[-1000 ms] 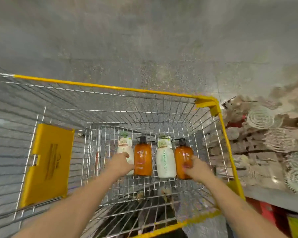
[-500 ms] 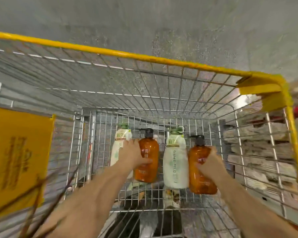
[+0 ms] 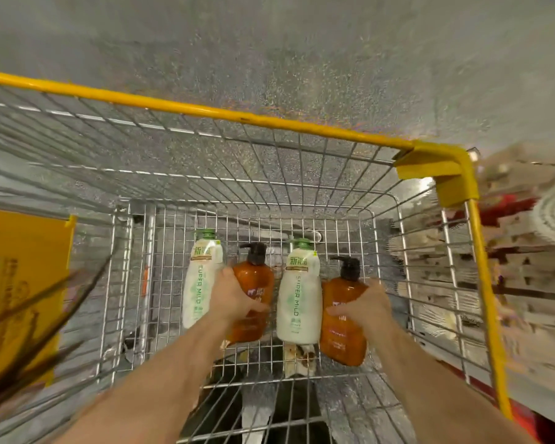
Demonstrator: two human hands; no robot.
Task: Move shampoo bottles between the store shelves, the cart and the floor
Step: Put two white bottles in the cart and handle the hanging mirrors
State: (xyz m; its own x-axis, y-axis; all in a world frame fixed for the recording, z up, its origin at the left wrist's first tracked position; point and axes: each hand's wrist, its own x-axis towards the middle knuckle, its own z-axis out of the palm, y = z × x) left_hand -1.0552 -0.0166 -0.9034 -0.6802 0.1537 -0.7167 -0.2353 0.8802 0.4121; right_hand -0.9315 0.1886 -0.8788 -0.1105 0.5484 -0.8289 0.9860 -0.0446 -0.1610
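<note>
Grey speckled floor [image 3: 302, 59] under wire cart [image 3: 205, 110]. Left hand [image 3: 234, 299] grips left amber bottle [image 3: 257, 280], right hand [image 3: 366, 307] grips right amber bottle [image 3: 343, 344], both inside cart. White bottle [image 3: 298, 302] lies between hands, second white bottle [image 3: 199, 283] just beside left hand.

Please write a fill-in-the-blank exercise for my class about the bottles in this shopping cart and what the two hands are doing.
1. The cart holds ____ bottles in a row.
2. The left hand grips the left brown bottle, whose pump is ____.
3. The right hand grips the right brown bottle, which is beside a white bottle with a ____ cap.

Missing words: four; black; green.
</note>
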